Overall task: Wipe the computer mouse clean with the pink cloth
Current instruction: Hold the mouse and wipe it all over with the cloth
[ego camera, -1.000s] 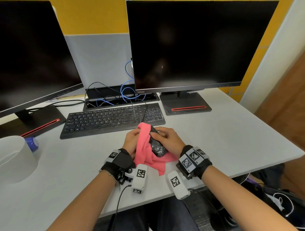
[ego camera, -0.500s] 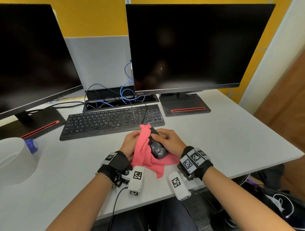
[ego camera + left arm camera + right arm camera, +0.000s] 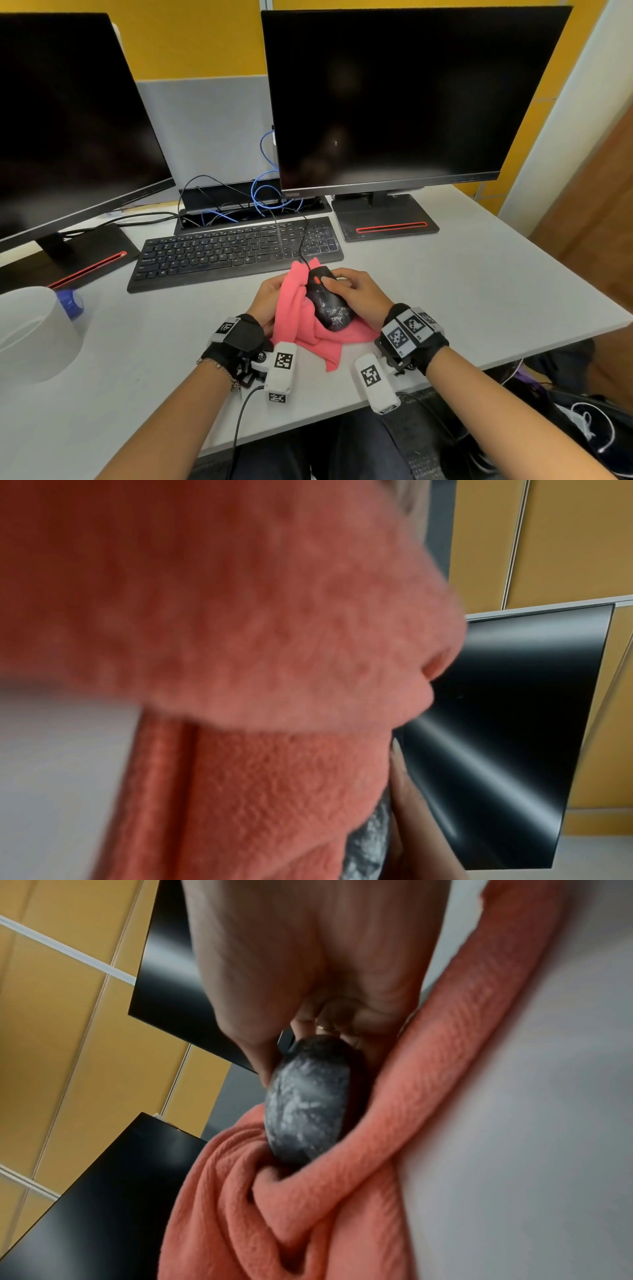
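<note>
A black wired computer mouse [image 3: 327,301] with a red scroll wheel and whitish smears on its back lies on the pink cloth [image 3: 301,325] near the desk's front edge. My right hand [image 3: 356,293] grips the mouse from the right, thumb on top near the wheel. My left hand [image 3: 270,301] holds a bunched part of the cloth against the mouse's left side. In the right wrist view the smeared mouse [image 3: 308,1104] sits between my fingers and the folded cloth [image 3: 308,1204]. The left wrist view is mostly filled by blurred cloth [image 3: 240,669].
A black keyboard [image 3: 233,251] lies just behind the hands, the mouse cable running over it. Two dark monitors [image 3: 404,102] stand at the back on red-striped bases. A white roll [image 3: 30,335] and blue cap [image 3: 70,303] sit at the left. The desk edge [image 3: 342,407] is close to my wrists.
The cloth in my left hand has slid down the mouse's left side, uncovering its front and red wheel. My right hand keeps its hold on the mouse.
</note>
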`<state>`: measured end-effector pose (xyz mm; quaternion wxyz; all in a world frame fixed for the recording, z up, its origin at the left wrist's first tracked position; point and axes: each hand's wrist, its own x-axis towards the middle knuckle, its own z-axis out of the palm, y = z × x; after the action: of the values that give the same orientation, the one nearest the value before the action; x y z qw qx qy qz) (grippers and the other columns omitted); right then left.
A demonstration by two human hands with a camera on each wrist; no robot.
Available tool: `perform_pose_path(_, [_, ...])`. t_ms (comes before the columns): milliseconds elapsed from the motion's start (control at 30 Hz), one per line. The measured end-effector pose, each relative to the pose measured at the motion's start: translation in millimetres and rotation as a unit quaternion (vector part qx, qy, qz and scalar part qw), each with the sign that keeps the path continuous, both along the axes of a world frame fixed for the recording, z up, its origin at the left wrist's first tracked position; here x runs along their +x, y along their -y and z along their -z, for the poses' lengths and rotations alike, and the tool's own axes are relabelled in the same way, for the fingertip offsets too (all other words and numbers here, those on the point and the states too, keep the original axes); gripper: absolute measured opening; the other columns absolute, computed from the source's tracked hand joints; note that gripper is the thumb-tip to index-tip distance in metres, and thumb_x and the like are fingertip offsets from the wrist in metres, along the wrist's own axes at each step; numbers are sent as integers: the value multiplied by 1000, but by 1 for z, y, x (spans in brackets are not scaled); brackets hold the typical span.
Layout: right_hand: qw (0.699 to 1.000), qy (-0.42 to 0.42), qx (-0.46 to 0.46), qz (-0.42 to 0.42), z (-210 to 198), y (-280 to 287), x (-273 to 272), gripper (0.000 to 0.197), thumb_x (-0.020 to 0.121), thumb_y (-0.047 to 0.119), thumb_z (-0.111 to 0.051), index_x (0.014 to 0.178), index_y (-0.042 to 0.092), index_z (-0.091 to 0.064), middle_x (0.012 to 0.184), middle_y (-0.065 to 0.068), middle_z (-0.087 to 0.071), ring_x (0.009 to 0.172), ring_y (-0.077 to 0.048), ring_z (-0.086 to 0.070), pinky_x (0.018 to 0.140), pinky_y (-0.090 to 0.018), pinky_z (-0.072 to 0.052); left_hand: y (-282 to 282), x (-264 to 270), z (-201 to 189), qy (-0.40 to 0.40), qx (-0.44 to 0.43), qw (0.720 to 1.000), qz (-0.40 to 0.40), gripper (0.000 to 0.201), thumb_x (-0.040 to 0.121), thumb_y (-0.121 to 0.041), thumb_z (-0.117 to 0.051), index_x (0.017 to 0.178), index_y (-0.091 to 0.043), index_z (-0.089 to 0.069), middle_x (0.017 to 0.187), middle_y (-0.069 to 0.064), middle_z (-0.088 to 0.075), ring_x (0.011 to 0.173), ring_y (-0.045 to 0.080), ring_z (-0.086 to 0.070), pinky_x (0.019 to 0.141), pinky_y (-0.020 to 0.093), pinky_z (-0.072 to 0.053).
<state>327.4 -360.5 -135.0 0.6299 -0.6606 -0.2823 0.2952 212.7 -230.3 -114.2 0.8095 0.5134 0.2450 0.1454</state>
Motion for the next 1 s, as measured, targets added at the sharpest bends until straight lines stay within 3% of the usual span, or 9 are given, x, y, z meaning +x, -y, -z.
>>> perform_pose_path(133, [1000, 8, -8, 7, 0, 0, 1, 27, 90, 25, -67, 104, 2, -68, 92, -29, -67, 85, -25, -63, 86, -43, -52, 3, 1, -2, -9, 27, 1000, -4, 15, 91, -10, -60, 91, -1, -71, 78, 15, -73, 68, 22, -67, 62, 29, -58])
perform_pose_path(233, [1000, 26, -13, 6, 0, -1, 0, 36, 84, 35, -68, 103, 4, -68, 93, -27, -69, 84, -24, -65, 84, -42, -53, 4, 2, -2, -11, 20, 999, -27, 23, 94, -16, -59, 88, 1, -73, 83, 20, -71, 73, 26, -66, 70, 33, -57])
perform_pose_path(333, [1000, -21, 7, 6, 2, 0, 0, 30, 91, 24, -65, 108, -1, -64, 91, -22, -67, 86, -27, -62, 84, -41, -51, 2, 0, -1, -24, 16, 999, -30, 17, 83, -15, -70, 71, -4, -75, 79, 19, -67, 73, 27, -58, 71, 35, -49])
perform_pose_path(400, [999, -36, 9, 10, 4, 1, 1, 27, 93, 20, -63, 111, -1, -64, 95, -21, -67, 87, -27, -64, 85, -42, -52, 0, -2, 2, -26, 8, 999, -22, 22, 70, -17, -81, 80, 2, -74, 90, 25, -63, 82, 32, -53, 76, 40, -45])
perform_pose_path(467, [999, -44, 9, 21, 5, 2, 1, 26, 94, 19, -62, 111, -1, -63, 97, -22, -67, 86, -27, -64, 84, -42, -53, 2, -2, 0, -11, 1, 1000, -10, 32, 72, -13, -79, 93, 10, -69, 95, 28, -64, 85, 34, -57, 78, 41, -49])
perform_pose_path(533, [998, -56, 9, 29, 5, 2, 1, 25, 94, 18, -62, 110, -1, -62, 96, -22, -66, 85, -27, -64, 83, -41, -54, 6, -2, -2, 0, 17, 1000, 0, 13, 85, -4, -65, 92, 6, -68, 81, 20, -71, 71, 26, -67, 65, 31, -57])
perform_pose_path(733, [996, -79, 10, 32, 4, 2, 2, 13, 95, 17, -61, 102, 6, -61, 91, -18, -66, 81, -26, -64, 78, -38, -55, 9, 2, -3, 21, 33, 999, 13, 20, 95, -1, -50, 83, 3, -66, 63, 9, -72, 53, 14, -68, 49, 21, -53])
perform_pose_path(900, [992, -111, 14, 62, 7, -1, 3, 16, 92, 19, -64, 80, 10, -58, 80, -12, -62, 73, -21, -60, 67, -29, -52, 1, 5, 8, -6, 48, 999, 22, 22, 88, 6, -58, 108, 5, -66, 89, 18, -72, 80, 27, -66, 72, 33, -60])
perform_pose_path(1000, [992, -112, 22, 59, 6, 0, 3, 17, 93, 19, -63, 79, 10, -59, 75, -8, -63, 67, -16, -61, 61, -26, -51, -1, 4, 10, -6, 41, 999, 24, 16, 89, 6, -58, 100, 4, -69, 86, 19, -73, 75, 26, -68, 68, 33, -60])
